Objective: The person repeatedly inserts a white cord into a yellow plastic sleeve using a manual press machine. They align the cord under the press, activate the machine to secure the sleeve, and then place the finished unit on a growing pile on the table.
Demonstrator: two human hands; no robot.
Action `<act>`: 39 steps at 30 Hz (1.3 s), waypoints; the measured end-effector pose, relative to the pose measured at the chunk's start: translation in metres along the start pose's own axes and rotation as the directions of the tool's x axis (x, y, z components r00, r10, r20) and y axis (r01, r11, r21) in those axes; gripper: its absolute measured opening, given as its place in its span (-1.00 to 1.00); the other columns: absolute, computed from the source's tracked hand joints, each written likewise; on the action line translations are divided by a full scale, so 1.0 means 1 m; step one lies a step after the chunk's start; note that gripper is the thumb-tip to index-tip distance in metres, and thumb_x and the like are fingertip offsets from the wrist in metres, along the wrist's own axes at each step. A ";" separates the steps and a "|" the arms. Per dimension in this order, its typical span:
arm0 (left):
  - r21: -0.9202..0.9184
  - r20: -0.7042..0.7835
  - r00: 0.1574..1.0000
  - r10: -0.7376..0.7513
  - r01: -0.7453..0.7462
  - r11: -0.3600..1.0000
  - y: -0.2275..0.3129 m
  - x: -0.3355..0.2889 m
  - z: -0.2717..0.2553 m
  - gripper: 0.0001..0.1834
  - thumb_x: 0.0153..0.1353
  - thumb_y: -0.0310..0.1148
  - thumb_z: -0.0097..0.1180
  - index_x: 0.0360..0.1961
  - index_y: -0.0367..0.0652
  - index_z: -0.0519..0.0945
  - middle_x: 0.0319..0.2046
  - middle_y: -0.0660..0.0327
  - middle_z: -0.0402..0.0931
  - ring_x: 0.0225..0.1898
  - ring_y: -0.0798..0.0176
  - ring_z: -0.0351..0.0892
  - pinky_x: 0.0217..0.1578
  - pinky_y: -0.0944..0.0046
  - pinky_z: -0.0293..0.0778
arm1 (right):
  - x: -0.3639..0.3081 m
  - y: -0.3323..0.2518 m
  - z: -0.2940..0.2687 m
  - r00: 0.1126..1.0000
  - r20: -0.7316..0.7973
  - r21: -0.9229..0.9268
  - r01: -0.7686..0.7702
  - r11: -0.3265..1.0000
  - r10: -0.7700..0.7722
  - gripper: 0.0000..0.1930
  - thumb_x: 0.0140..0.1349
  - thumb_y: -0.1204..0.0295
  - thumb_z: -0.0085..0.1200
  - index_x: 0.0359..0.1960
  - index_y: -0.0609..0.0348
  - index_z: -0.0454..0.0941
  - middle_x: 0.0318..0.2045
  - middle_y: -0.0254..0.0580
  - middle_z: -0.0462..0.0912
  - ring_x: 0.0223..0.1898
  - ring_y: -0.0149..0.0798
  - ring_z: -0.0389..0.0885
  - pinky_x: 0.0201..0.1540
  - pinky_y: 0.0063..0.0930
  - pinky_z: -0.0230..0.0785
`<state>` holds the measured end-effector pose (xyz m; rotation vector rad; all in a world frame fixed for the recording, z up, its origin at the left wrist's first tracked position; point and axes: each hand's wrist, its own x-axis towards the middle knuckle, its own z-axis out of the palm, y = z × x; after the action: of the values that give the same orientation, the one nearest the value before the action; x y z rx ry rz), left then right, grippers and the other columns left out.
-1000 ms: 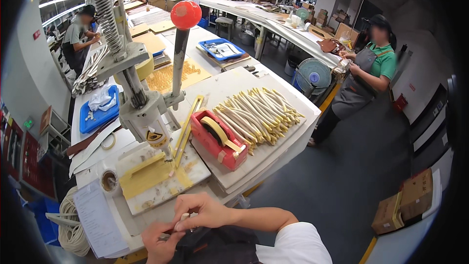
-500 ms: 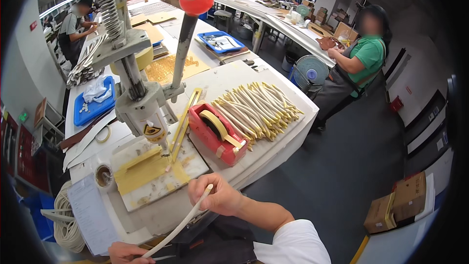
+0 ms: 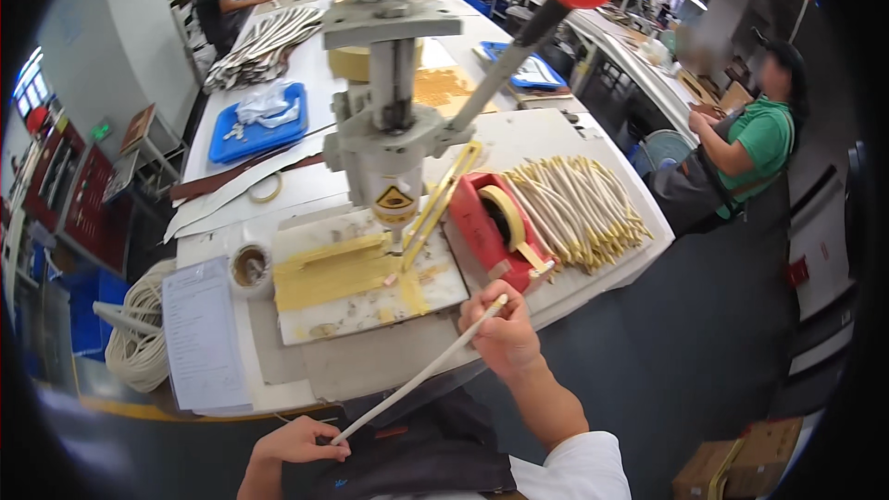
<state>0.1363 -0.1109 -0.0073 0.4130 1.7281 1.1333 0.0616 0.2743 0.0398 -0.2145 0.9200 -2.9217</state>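
Note:
A white cord (image 3: 417,380) slants across my lap, its yellow-tipped upper end poking out of my right hand (image 3: 501,326). Lower down, my left hand (image 3: 298,442) pinches the cord's other end between thumb and fingers. The right hand is just in front of a red tape dispenser (image 3: 477,231) with a roll of yellowish tape. Behind the dispenser lies a pile of similar cords (image 3: 579,208) with yellow ends. A hand press (image 3: 389,148) with a red-knobbed lever (image 3: 519,46) stands over a marble-like slab (image 3: 426,292) partly covered in yellow tape.
A paper sheet (image 3: 202,338) and a tape roll (image 3: 250,268) lie left of the slab. Coiled white cord (image 3: 139,343) sits beyond the left table edge. A blue tray (image 3: 227,139) holds white pieces. A person in green (image 3: 764,143) works at the right.
The view has turned left, so the press and table appear farther right. Both hands still hold the cord; more of my left hand now shows, and the right is nearer the dispenser.

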 end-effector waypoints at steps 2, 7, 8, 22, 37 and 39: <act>0.120 -0.056 0.975 -0.216 0.221 0.968 -0.031 -0.008 0.013 -0.63 0.25 -0.03 0.27 -0.15 -0.10 0.79 -0.26 0.11 0.77 -0.13 0.12 0.76 -0.08 0.13 0.58 | 0.005 0.002 -0.002 1.000 0.009 0.010 0.001 1.000 -0.001 -0.62 0.03 0.74 0.31 -0.11 0.19 0.54 -0.31 -0.13 0.65 -0.26 -0.28 0.62 -0.21 -0.43 0.45; 0.443 -0.483 0.763 -0.429 0.636 0.632 -0.140 -0.052 0.034 -0.63 0.08 0.01 0.23 -0.30 -0.03 0.80 -0.31 -0.06 0.73 -0.22 -0.22 0.72 -0.05 -0.11 0.62 | 0.010 0.008 -0.004 0.998 -0.042 -0.104 0.041 0.994 -0.046 -0.61 0.02 0.54 0.40 -0.13 0.10 0.50 -0.37 -0.21 0.58 -0.33 -0.28 0.54 -0.28 -0.41 0.36; 0.386 -0.543 0.725 -0.424 0.664 0.641 -0.144 -0.068 0.024 -0.62 0.08 -0.01 0.23 -0.31 -0.09 0.79 -0.33 -0.09 0.72 -0.24 -0.22 0.72 -0.09 -0.12 0.62 | 0.009 0.005 -0.007 0.989 -0.115 -0.113 0.079 0.990 -0.092 -0.58 0.02 0.54 0.40 -0.11 0.06 0.46 -0.34 -0.28 0.54 -0.35 -0.30 0.50 -0.28 -0.39 0.35; -0.149 -0.880 -0.433 -0.197 -0.141 0.979 -0.107 -0.193 0.012 -0.83 0.31 -0.41 0.34 -0.30 -0.33 0.69 -0.57 0.37 0.55 -0.58 0.60 0.39 -0.55 0.50 0.26 | 0.023 -0.066 -0.028 0.955 0.221 0.263 0.138 0.955 -0.198 -0.68 0.29 0.68 0.21 -0.05 0.07 0.37 -0.23 -0.39 0.33 -0.32 -0.45 0.27 -0.22 -0.50 0.22; 0.053 -0.841 0.541 0.002 0.077 0.996 0.063 -0.121 -0.018 -0.71 0.10 -0.44 0.36 -0.11 -0.15 0.74 -0.50 0.21 0.63 -0.49 0.28 0.64 -0.39 0.29 0.49 | 0.010 -0.053 0.016 0.951 0.266 0.242 0.092 0.966 -0.158 -0.66 0.20 0.72 0.25 -0.18 0.07 0.37 -0.21 -0.32 0.39 -0.31 -0.43 0.37 -0.27 -0.56 0.30; 0.156 -0.806 0.592 -0.004 0.219 0.963 0.074 -0.102 -0.037 -0.63 0.12 -0.40 0.31 0.00 -0.12 0.69 -0.46 0.16 0.65 -0.47 0.14 0.66 -0.37 0.20 0.52 | 0.010 -0.041 0.022 0.933 0.342 0.237 0.029 0.971 -0.112 -0.68 0.21 0.69 0.26 -0.19 0.05 0.37 -0.24 -0.33 0.42 -0.35 -0.46 0.39 -0.33 -0.60 0.34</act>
<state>0.1347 -0.1638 0.1130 -0.1280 2.6717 1.0840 0.0544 0.2948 0.0822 -0.7424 0.5267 -2.8766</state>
